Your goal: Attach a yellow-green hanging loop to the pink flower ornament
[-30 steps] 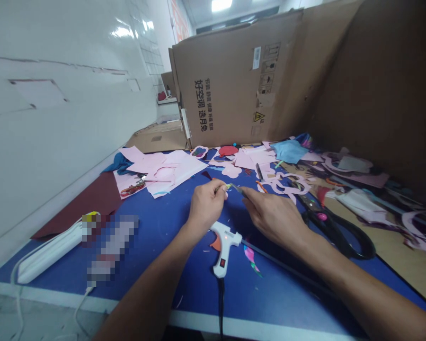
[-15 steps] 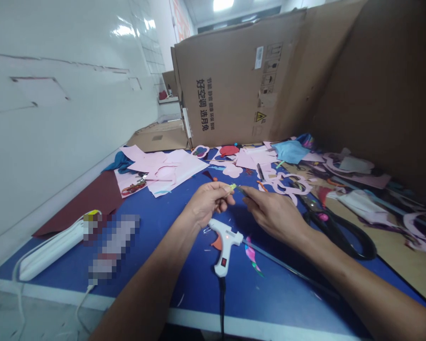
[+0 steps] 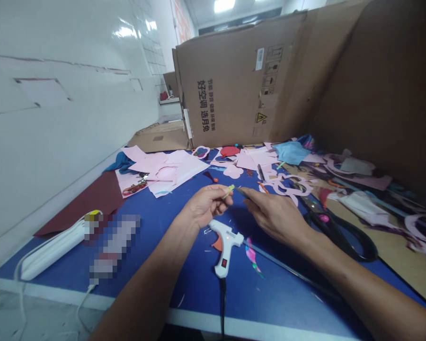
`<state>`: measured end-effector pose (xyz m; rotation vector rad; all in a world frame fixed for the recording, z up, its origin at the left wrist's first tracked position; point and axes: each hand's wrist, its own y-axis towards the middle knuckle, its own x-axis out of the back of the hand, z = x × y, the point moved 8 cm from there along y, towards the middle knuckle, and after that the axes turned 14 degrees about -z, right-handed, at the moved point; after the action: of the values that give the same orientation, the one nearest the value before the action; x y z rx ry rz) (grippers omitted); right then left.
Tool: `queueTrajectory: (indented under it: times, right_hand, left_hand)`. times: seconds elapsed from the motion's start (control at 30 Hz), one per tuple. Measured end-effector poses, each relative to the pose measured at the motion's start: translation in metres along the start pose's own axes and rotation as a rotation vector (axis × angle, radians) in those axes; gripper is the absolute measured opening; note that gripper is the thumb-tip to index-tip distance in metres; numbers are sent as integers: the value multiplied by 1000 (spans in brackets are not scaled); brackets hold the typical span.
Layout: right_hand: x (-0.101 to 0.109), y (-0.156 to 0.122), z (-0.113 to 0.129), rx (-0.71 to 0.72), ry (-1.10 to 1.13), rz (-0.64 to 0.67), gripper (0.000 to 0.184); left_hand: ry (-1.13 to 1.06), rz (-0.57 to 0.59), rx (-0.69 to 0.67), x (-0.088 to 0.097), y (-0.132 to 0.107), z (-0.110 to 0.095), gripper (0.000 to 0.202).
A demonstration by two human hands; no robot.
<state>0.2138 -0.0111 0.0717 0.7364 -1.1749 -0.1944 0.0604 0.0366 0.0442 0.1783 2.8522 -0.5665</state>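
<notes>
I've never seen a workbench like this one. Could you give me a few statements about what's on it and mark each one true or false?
1. A white hot glue gun lies on the blue table just below the hands. True.
2. The left hand holds the black-handled scissors. False: it pinches a small yellow-green piece, and the scissors lie on the table to the right.
3. Pink paper cut-outs lie scattered across the far part of the table. True.
4. The right hand rests flat on the table. False: it is raised, its fingers pinching a thin dark item close to the left hand.
5. A large cardboard box stands beyond the table. True.
</notes>
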Motion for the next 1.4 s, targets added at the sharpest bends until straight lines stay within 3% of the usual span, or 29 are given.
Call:
queueTrajectory:
  times: [0.6, 0.83, 1.17, 1.4]
  right_hand:
    - [6, -1, -3, 2, 39, -102, 42]
    - [-8, -3, -4, -52, -57, 62, 39]
    - [-8, -3, -1, -100, -54, 112, 37]
    - [-7, -2, -2, -202, 142, 148, 25]
  left_hand:
    - [-22, 27, -8, 2, 1, 0, 6]
    - [-76, 17, 5, 2, 0, -2, 9]
    - [158, -120, -248, 4, 2, -11, 17]
    - [315, -209, -508, 6, 0, -21, 19]
